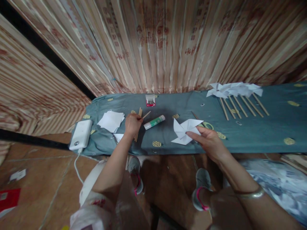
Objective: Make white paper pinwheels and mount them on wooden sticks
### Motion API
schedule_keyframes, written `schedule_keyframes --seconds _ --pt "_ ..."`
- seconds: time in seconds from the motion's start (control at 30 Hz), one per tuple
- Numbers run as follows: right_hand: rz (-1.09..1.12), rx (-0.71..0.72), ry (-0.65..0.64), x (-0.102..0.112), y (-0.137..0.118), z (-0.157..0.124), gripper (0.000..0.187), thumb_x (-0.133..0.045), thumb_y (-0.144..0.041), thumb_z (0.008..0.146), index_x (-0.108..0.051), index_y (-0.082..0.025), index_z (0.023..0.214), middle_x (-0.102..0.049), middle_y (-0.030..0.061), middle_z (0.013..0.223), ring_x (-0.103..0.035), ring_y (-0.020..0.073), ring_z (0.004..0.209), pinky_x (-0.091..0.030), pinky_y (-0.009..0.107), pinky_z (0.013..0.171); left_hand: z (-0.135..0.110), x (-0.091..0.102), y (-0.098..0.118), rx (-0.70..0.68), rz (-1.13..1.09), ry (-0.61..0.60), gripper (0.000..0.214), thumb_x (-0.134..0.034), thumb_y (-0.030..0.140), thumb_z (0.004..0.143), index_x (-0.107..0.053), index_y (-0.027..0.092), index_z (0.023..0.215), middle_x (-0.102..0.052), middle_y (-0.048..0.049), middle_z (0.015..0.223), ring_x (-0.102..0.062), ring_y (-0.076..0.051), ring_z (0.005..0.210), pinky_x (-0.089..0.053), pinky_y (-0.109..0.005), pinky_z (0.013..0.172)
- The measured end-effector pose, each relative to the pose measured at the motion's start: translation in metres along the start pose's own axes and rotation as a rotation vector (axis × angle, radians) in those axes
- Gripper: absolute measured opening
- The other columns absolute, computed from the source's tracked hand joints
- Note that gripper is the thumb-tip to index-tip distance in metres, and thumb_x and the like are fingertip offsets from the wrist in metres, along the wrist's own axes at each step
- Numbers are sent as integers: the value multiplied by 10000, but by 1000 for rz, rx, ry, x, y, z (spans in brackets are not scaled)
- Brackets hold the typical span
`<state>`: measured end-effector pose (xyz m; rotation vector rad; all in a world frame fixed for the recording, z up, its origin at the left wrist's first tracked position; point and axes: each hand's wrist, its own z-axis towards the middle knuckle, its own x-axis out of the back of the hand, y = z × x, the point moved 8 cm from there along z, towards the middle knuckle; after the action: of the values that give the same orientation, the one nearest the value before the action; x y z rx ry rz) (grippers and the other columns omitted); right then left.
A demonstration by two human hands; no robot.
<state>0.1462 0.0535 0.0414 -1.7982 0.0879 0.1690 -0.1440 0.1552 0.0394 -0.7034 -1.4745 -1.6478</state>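
Observation:
My right hand (208, 140) pinches a folded white paper pinwheel (183, 130), the thumb resting near its centre. My left hand (133, 124) is closed on a thin wooden stick (146, 114), whose end points up and to the right. Beneath that hand lie several more wooden sticks (136, 136), partly covered by it. A white and green glue stick (154, 122) lies to the right of my left hand. Behind the pinwheel are scissors (208, 125) with pale green handles, partly hidden by the paper and my right hand.
A green cloth with yellow prints covers the narrow table (165, 140). On it are a stack of white paper (110, 121), an open red box of small metal pins (150, 101), a white power bank (81, 134) with a cable, and several pinwheels on sticks (236, 90). A curtain (158, 48) hangs behind.

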Motion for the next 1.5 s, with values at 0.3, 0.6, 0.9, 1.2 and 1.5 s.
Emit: schedule_keyframes --seconds 0.3,0.6,0.9,1.2,1.5 --pt "-204 28 -149 -13 -12 -19 287 -789 -463 643 -736 -202 751 -736 29 767 -654 192 719 -531 304 691 -110 13 22 306 -1046 91 233 -719 373 692 -678 165 790 -555 39 534 -483 -85 491 -376 -188 488" --pt "-496 -9 -479 -40 20 -53 214 -639 -353 846 -746 -222 976 -743 40 869 -676 177 797 -530 268 720 -227 -114 36 946 -1395 -238 372 -849 406 498 -731 140 729 -611 9 541 -507 -89 464 -372 -208 481" --pt "-850 418 -294 -39 6 -44 154 -546 -222 913 -693 -238 956 -730 40 931 -685 164 860 -549 266 740 -217 -131 46 958 -1407 -274 131 -728 283 558 -718 165 614 -578 19 499 -454 -83 470 -373 -213 515" --pt "-1028 582 -236 -42 8 -37 274 -483 -160 917 -629 -250 1130 -745 47 953 -718 174 840 -592 253 716 -236 -151 20 1026 -1255 -279 247 -758 315 578 -602 165 459 -499 29 430 -397 -73 443 -308 -218 491" --pt "-1064 623 -298 -39 20 -43 455 -488 -152 918 -480 -230 1366 -708 79 1157 -665 217 1072 -540 335 962 -245 -151 28 1147 -1283 -383 265 -789 459 563 -695 214 590 -536 12 499 -422 -97 463 -346 -231 474"
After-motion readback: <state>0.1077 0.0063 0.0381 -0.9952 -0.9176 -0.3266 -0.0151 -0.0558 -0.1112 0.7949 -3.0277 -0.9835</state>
